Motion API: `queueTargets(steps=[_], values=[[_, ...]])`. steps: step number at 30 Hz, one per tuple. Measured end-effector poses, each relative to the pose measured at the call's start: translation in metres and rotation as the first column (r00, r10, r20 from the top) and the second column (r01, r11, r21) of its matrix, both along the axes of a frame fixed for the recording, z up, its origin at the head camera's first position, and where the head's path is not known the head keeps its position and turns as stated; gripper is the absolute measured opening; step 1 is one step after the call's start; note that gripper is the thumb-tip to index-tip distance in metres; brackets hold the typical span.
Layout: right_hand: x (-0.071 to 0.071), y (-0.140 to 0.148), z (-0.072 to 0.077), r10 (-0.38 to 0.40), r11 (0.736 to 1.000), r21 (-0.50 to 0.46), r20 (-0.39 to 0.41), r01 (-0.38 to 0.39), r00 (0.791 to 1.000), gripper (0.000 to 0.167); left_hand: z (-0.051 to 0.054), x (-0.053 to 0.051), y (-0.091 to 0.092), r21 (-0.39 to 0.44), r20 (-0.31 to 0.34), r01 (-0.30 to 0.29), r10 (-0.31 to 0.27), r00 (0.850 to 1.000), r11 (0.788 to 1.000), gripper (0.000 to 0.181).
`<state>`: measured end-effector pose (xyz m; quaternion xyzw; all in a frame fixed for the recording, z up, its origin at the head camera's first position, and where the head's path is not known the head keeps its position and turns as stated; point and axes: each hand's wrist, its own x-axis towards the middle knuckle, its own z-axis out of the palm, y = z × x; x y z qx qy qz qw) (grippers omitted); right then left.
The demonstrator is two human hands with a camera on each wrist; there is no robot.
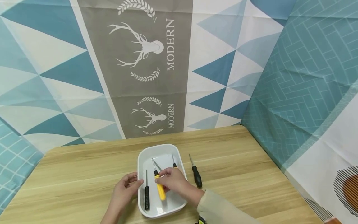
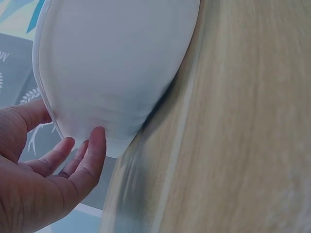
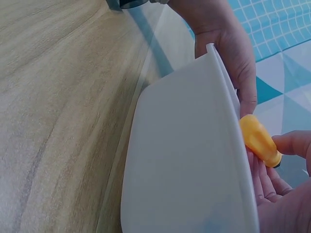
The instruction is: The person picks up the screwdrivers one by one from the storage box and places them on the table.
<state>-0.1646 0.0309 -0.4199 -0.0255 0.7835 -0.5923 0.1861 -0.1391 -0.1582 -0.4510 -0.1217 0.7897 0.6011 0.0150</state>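
Note:
A white tray [image 1: 167, 209] with raised walls stands on the table. At its left wall is my left hand [image 1: 124, 189], thumb over the rim and fingers against the outside. Over the tray, my right hand [image 1: 174, 181] pinches a yellow-handled screwdriver [image 1: 161, 192], shaft pointing away; its yellow handle [image 3: 260, 141] shows beyond the wall in the right wrist view. Inside lies a black-handled screwdriver [image 1: 147, 197] along the left. Another screwdriver [image 1: 174, 163] lies at the right, its handle partly hidden by my right hand. A metal shaft [image 1: 158, 165] also shows, its handle hidden.
Right of the tray, another black screwdriver [image 1: 197, 177] lies on the wooden table [image 1: 237, 174]. Patterned cloth [image 1: 215, 77] hangs behind the table's back edge and along the right side. A small black and yellow object [image 1: 200, 220] shows at the bottom edge.

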Motion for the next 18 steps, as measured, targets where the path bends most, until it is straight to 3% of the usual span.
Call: queueTargets(steps=[18], values=[[-0.0005,0.0050,0.0049,-0.012,1.000,-0.023,0.021,0.012,1.000,0.025,-0.0006,0.0007,0.0001,0.014,-0.003,0.000,0.000,1.000,1.000,0.051]])
